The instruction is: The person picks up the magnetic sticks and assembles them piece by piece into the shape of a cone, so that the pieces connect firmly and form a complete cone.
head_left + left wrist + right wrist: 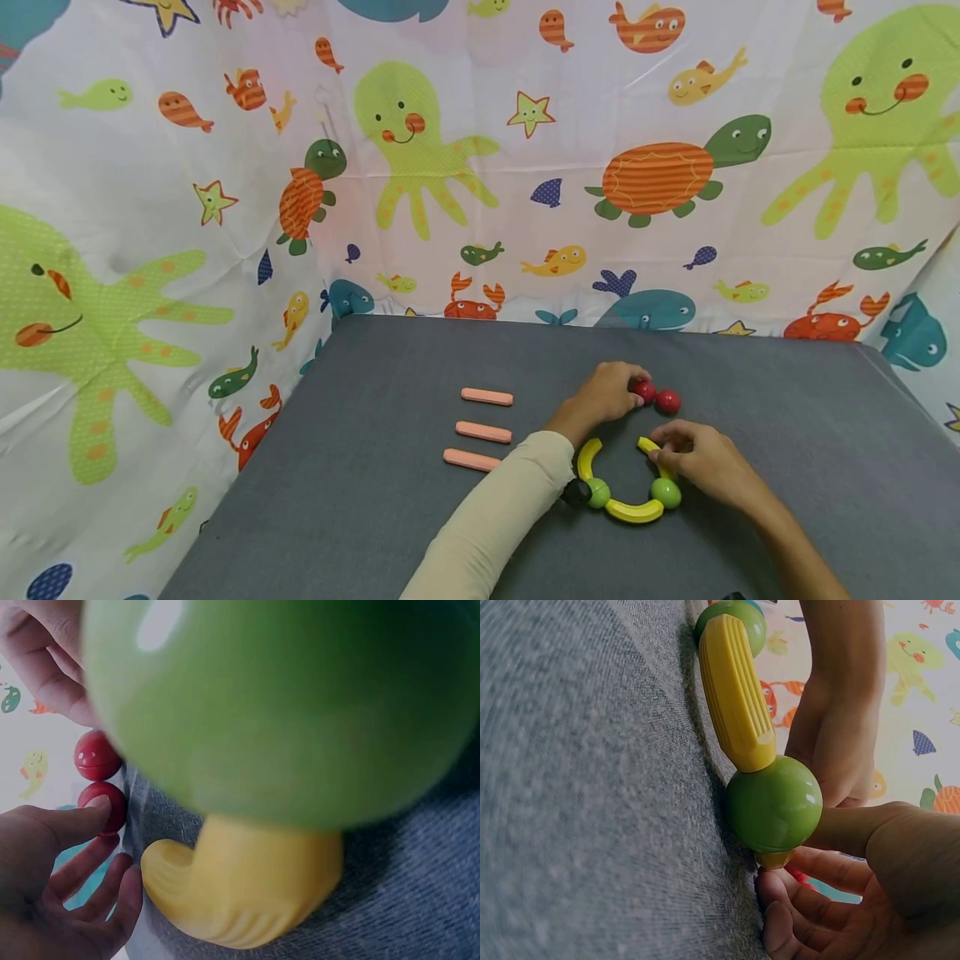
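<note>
two hands work at once over a gray desk, where a curved lower yellow piece lies nearest the person. a left green ball and a right green ball sit at its ends, with a left yellow piece curving away beyond its left end. beyond its right end, the right hand pinches a right yellow piece; fingers hide much of it, so whether its joint is seated or merely touching is hard to tell. well beyond the lower yellow piece, the left hand grips one red ball, a second red ball beside it. three pink sticks lie to its far left, untouched. the step in hand appears to be arranging pieces around the open loop; the next move likely calls for a steady right hand and careful placing of the round, roll-prone red ball.
</note>
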A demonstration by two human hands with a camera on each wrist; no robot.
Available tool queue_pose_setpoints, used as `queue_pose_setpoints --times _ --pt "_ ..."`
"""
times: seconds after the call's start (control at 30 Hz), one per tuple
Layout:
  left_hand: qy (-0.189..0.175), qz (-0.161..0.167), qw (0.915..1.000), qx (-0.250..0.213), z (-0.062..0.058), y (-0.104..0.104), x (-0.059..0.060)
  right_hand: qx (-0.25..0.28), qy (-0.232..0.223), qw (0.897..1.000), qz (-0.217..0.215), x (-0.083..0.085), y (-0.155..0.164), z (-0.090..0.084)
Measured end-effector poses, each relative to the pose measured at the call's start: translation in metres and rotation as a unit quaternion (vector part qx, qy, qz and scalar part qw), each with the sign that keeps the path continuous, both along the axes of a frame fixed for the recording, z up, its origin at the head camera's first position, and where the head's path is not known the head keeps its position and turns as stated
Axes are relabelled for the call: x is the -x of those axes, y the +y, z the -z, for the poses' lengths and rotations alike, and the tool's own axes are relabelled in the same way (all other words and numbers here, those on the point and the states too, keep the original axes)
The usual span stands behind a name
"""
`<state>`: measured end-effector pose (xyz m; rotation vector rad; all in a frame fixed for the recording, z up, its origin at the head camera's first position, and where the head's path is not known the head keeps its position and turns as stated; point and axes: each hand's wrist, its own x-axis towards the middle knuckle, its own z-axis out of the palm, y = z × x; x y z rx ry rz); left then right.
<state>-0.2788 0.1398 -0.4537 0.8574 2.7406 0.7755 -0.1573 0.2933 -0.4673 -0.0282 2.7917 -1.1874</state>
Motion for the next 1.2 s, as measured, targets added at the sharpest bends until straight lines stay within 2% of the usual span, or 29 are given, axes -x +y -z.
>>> queue_pose_setpoints --times 0.27,0.5,0.67,0.8,0.93,1.03,1.2 --pt "-0.008 -0.015 0.9998 -0.007 0.006 -0.003 0.003 -0.002 0.004 1.000 -0.005 0.000 -0.002 0.000" --pt "-0.032 -0.021 0.9970 -0.067 0.014 -0.014 0.002 -0.005 -0.001 1.000 0.002 0.001 -0.004 0.001" --pt "-0.023 -0.003 0.9949 -0.098 0.017 -0.025 -0.001 -0.010 -0.002 1.000 0.004 0.002 -0.003 0.001" --pt "-0.020 0.002 0.9921 -0.124 0.017 -0.034 -0.005 -0.013 -0.001 1.000 0.005 0.001 -0.002 0.001" --pt "-0.045 -0.010 0.9852 -0.165 0.017 -0.043 -0.012 -0.016 -0.002 1.000 0.006 0.001 -0.002 0.001" --pt "-0.064 -0.004 0.9776 -0.201 0.015 -0.051 -0.017 -0.021 -0.001 1.000 0.007 0.001 -0.003 0.002" --pt "-0.086 0.017 0.9741 -0.208 0.009 -0.064 -0.027 -0.026 -0.005 1.000 0.012 0.001 -0.004 0.001"
